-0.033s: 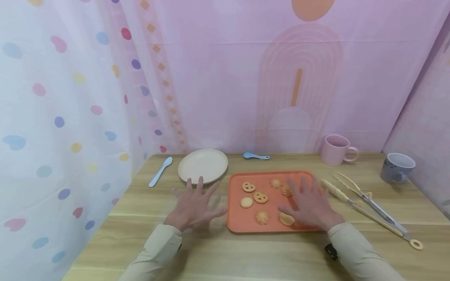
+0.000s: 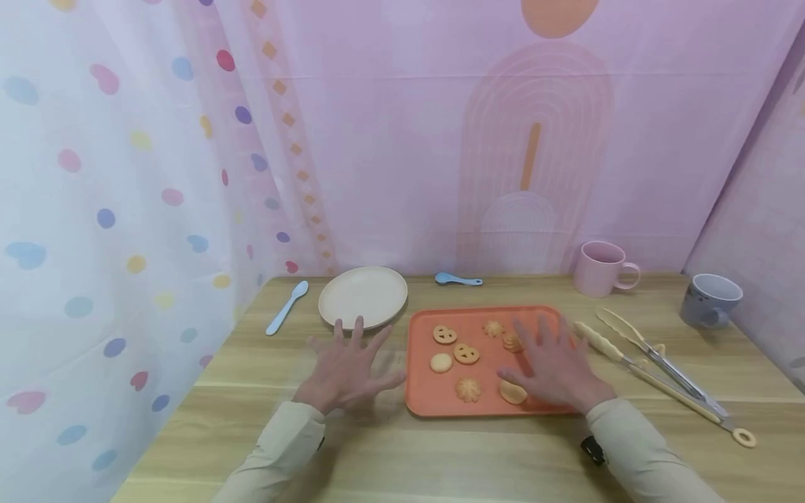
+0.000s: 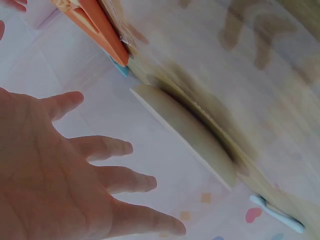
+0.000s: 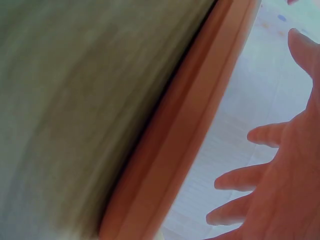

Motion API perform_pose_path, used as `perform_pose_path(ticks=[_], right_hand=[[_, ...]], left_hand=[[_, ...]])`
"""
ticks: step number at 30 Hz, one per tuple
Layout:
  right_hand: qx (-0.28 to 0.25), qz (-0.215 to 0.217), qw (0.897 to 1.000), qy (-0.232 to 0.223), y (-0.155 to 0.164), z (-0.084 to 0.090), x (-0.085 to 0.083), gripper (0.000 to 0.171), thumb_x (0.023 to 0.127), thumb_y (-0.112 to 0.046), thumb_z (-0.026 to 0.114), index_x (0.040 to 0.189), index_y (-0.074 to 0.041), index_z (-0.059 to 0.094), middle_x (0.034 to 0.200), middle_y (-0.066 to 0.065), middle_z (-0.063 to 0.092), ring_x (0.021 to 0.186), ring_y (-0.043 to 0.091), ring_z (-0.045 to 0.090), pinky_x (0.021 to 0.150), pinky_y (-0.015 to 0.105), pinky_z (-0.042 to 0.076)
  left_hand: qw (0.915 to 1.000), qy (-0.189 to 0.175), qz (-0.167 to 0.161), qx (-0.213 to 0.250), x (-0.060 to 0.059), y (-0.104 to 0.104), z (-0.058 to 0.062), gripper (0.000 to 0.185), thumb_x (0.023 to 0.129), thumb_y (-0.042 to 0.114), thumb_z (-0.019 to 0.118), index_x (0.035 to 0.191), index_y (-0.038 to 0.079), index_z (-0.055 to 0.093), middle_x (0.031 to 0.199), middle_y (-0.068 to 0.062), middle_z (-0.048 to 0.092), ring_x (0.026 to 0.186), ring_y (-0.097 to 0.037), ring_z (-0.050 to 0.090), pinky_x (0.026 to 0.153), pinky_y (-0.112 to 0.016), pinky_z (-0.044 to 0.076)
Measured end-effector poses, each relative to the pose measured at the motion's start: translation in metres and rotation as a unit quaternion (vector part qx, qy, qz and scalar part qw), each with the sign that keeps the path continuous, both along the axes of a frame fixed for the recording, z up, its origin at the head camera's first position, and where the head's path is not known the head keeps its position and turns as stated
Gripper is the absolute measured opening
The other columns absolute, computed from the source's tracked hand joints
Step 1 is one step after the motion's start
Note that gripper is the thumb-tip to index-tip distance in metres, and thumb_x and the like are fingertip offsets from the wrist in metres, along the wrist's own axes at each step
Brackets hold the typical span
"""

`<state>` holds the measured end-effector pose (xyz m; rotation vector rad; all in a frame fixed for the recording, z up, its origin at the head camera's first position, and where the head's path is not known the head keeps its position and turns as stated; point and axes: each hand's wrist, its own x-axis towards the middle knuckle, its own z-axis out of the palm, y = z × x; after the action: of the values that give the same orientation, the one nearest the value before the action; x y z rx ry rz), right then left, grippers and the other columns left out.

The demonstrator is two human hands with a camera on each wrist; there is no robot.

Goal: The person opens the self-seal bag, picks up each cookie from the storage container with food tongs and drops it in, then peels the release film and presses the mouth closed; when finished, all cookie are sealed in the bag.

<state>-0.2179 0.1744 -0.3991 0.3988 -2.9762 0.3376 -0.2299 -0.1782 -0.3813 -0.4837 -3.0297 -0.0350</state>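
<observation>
My left hand (image 2: 352,367) hovers palm down with fingers spread, between the table's left part and the orange tray (image 2: 434,405). Just beyond its fingertips lies a cream plate (image 2: 363,297), which the left wrist view shows edge-on. Over the tray's right side is my right hand (image 2: 556,363), fingers also spread and holding nothing; it hides part of the tray. Several cookies lie on the tray: two pretzel-shaped ones, including one pretzel cookie (image 2: 467,354), a round cookie (image 2: 441,362), a flower-shaped cookie (image 2: 468,390) and a smooth curved one (image 2: 513,392) partly under the right thumb.
A blue spoon (image 2: 287,308) lies left of the plate, and another small blue spoon (image 2: 458,279) behind the tray. To the right are tongs (image 2: 673,384) with cream tips, a pink mug (image 2: 599,269) and a grey-blue mug (image 2: 711,300). Patterned curtains (image 2: 402,140) hang behind the table.
</observation>
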Motion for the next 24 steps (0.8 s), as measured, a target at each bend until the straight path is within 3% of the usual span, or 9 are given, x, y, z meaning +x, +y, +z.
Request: perform_pose_path(ticks=[7, 9, 12, 17, 24], right_hand=[[0.028, 0.002, 1.0, 0.013, 0.001, 0.004, -0.002, 0.091, 0.091, -0.068, 0.055, 0.158, -0.011, 0.03, 0.156, 0.036, 0.03, 0.139, 0.069, 0.022, 0.098, 0.088, 0.028], [0.034, 0.002, 0.999, 0.015, 0.003, 0.006, -0.004, 0.091, 0.091, -0.068, 0.055, 0.157, -0.01, 0.031, 0.155, 0.035, 0.031, 0.138, 0.069, 0.024, 0.096, 0.088, 0.031], [0.033, 0.005, 0.999, 0.006, 0.005, 0.01, -0.005, 0.088, 0.093, -0.066, 0.055, 0.157, -0.01, 0.031, 0.155, 0.035, 0.031, 0.138, 0.069, 0.023, 0.096, 0.087, 0.032], [0.02, 0.001, 1.0, -0.002, 0.019, 0.016, -0.009, 0.077, 0.095, -0.053, 0.06, 0.153, -0.008, 0.037, 0.154, 0.034, 0.036, 0.138, 0.069, 0.024, 0.096, 0.084, 0.035], [-0.004, -0.018, 1.0, 0.008, 0.082, 0.024, -0.011, 0.081, 0.092, -0.044, 0.067, 0.15, 0.003, 0.035, 0.143, 0.042, 0.041, 0.129, 0.069, 0.033, 0.097, 0.08, 0.037]], left_hand=[[0.9999, -0.011, -0.003, 0.002, 0.001, -0.011, 0.002, 0.083, 0.089, 0.075, 0.051, 0.156, 0.029, 0.036, 0.16, -0.029, 0.031, 0.142, -0.064, 0.028, 0.093, -0.093, 0.024], [0.9997, -0.02, -0.009, 0.009, 0.001, -0.018, 0.003, 0.077, 0.092, 0.065, 0.054, 0.155, 0.023, 0.038, 0.159, -0.029, 0.034, 0.143, -0.061, 0.03, 0.095, -0.091, 0.026], [0.9984, -0.031, -0.037, 0.028, 0.002, -0.031, 0.003, 0.063, 0.094, 0.043, 0.062, 0.147, 0.01, 0.048, 0.15, -0.027, 0.048, 0.138, -0.051, 0.046, 0.102, -0.078, 0.039], [0.9954, -0.045, -0.071, 0.046, 0.004, -0.05, 0.004, 0.043, 0.087, 0.018, 0.074, 0.125, 0.001, 0.064, 0.124, -0.017, 0.07, 0.114, -0.036, 0.066, 0.097, -0.051, 0.055], [0.9923, -0.032, -0.106, 0.055, 0.003, -0.065, -0.001, 0.04, 0.075, 0.012, 0.084, 0.113, 0.007, 0.072, 0.106, -0.008, 0.076, 0.095, -0.024, 0.07, 0.086, -0.042, 0.059]])
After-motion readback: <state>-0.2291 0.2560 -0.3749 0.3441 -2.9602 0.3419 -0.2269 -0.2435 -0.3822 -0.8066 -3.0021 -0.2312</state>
